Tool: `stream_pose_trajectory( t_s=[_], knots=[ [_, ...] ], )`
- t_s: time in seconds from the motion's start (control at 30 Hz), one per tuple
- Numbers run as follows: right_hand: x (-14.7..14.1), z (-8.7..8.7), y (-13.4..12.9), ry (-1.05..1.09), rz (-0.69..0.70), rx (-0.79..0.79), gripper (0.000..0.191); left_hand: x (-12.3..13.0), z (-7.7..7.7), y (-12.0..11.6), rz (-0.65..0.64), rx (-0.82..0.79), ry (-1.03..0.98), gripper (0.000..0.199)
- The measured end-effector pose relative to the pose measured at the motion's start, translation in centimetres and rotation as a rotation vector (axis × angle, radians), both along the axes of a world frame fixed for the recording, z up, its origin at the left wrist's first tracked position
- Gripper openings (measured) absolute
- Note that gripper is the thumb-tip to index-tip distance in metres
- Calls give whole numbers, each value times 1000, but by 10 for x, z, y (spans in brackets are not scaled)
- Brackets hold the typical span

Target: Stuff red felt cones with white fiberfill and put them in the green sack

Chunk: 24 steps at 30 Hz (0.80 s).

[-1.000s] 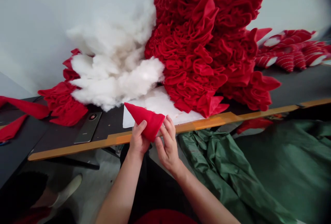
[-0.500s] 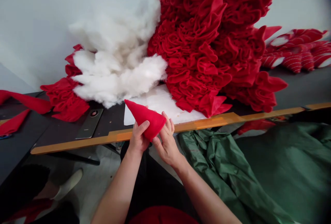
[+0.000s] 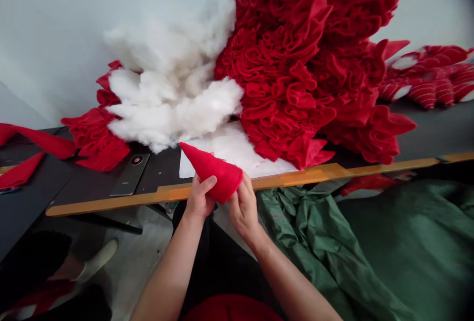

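A red felt cone (image 3: 215, 170) is held over the front edge of the dark table, its pointed tip toward the upper left and its wide end toward the lower right. My left hand (image 3: 202, 196) grips its lower left side, thumb on top. At the wide end is my right hand (image 3: 243, 207), whose fingertips are hidden in or behind the cone's rim. Beyond the cone lies a white sheet (image 3: 237, 143). Fluffy white stuffing (image 3: 174, 99) is heaped behind it at the left, and a tall pile of red felt pieces (image 3: 289, 74) stands to the right.
A phone (image 3: 130, 175) lies near the taped table edge (image 3: 111, 205). More red pieces (image 3: 98, 138) are at the left, striped stuffed pieces (image 3: 425, 76) at the far right. Green fabric (image 3: 314, 232) hangs below. A person's foot (image 3: 98, 260) shows at lower left.
My right hand has turned, and its fingers have gone from spread at the cone's rim to closer together at the opening. The cone looks fuller and wider. The view has shifted slightly.
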State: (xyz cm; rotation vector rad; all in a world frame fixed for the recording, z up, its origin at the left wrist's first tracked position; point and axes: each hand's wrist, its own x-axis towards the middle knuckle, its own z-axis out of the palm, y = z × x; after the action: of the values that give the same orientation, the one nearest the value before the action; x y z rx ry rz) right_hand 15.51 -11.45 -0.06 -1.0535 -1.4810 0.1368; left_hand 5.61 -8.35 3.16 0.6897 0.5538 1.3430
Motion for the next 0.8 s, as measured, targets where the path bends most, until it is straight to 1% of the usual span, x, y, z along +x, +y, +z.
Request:
stream_pose_trajectory(
  t_s=[0.1, 0.17, 0.23, 0.37, 0.47, 0.53, 0.6, 0.7, 0.77, 0.8],
  knots=[
    [-1, 2, -2, 151, -81, 130, 31, 0, 2, 0, 9, -34, -19, 71],
    [-2, 2, -2, 120, -72, 216, 31, 0, 4, -1, 4, -47, -36, 70],
    [-3, 1, -3, 9, -42, 258, 39, -1, 5, -1, -12, -48, -50, 70],
    [-5, 3, -1, -179, -47, 176, 55, -3, 2, -2, -44, -10, -39, 71],
    [-6, 7, 0, -246, -77, 134, 55, -5, -1, -1, -43, 27, -19, 72],
    [-6, 8, 0, -250, -79, 122, 54, -6, -2, -1, -36, 42, -17, 72],
    [-6, 8, -3, -207, -74, 121, 52, -6, -2, 0, -30, 42, -25, 71],
    [-6, 5, -6, -104, -93, 190, 50, -6, 0, 0, -34, 36, -29, 70],
    [-6, 3, -7, -99, -75, 236, 49, -6, 1, 0, -40, 39, -14, 70],
    [-6, 3, -7, -122, -50, 235, 50, -6, 1, 0, -42, 42, -5, 71]
  ],
)
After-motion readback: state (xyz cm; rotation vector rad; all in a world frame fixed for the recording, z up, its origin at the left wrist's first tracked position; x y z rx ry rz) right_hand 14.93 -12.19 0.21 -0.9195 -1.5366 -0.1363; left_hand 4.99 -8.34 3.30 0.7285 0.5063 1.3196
